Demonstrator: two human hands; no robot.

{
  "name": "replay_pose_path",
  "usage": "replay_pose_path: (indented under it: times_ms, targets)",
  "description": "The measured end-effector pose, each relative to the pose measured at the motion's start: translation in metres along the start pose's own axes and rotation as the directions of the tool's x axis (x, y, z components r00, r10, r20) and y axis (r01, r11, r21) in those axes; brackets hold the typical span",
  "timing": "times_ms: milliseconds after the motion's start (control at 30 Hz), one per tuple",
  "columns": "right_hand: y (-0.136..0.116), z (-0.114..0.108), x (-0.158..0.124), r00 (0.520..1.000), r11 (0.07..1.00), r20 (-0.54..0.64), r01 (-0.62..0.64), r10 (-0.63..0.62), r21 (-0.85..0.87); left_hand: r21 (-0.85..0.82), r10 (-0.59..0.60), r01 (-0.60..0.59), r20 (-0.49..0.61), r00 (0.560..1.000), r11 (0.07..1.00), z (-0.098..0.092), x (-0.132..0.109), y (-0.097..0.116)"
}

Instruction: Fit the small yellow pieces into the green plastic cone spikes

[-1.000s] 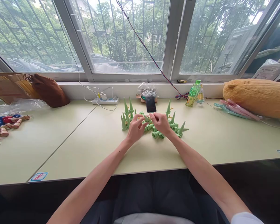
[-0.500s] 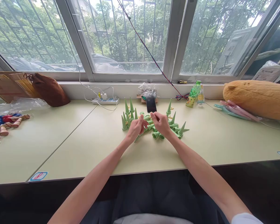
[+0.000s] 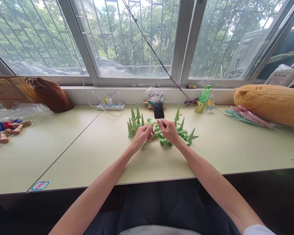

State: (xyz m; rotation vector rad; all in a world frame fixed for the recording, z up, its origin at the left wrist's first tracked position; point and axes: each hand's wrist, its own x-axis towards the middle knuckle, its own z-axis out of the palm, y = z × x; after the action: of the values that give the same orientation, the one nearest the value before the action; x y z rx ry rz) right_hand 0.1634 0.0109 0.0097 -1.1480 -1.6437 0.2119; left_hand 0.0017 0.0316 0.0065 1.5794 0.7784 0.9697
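Observation:
Green plastic plant watering spikes, some with small yellow valves, are gathered around both hands. Several stand upright on the left (image 3: 132, 112), and one tall spike (image 3: 177, 114) rises on the right. Others lie in a loose pile (image 3: 183, 135). My left hand (image 3: 142, 134) is closed, thumb and fingers pinching a green watering spike (image 3: 154, 126) above the pile. Just to its right, my right hand (image 3: 168, 129) is curled with its fingertips at the upper end of that piece. Whatever sits inside its fingers is mostly hidden.
Behind the pile lies a black phone (image 3: 159, 111) against a small box with clear wrap. A power strip (image 3: 112, 106) and a green bottle (image 3: 203, 99) stand along the window wall. Wooden kendama-like toys (image 3: 7, 129) lie far left; a plush toy (image 3: 269, 102) lies right.
The hands have shifted slightly against each other, and the green piece between them now shows more plainly. The left fingers have straightened a little. The spikes on the table have not moved.

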Motion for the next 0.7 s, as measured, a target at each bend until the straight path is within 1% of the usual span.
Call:
replay_pose_path:
  times_ms: [167, 333, 567, 700]
  targets:
    - [0.0006, 0.0002, 0.0004, 1.000, 0.999, -0.011, -0.026, 0.027, 0.022, 0.138, 0.132, -0.130, -0.005, 0.991, 0.982, 0.0006, -0.0021, -0.0003]
    - [0.0011, 0.0005, 0.0015, 0.999, 0.999, -0.010, -0.034, 0.034, 0.019, 0.236, 0.234, -0.213, -0.066, 0.970, 0.948, 0.0008, -0.0016, -0.0027]
    - [0.0017, 0.0011, 0.0017, 0.998, 0.998, 0.009, -0.059, 0.058, 0.029, 0.264, 0.358, -0.322, -0.100, 0.928, 0.909, 0.0008, 0.0017, -0.0090]
    - [0.0015, 0.0003, 0.0018, 0.997, 0.995, 0.030, -0.073, 0.071, 0.068, 0.300, 0.399, -0.350, -0.119, 0.909, 0.888, 0.0003, 0.0022, -0.0088]
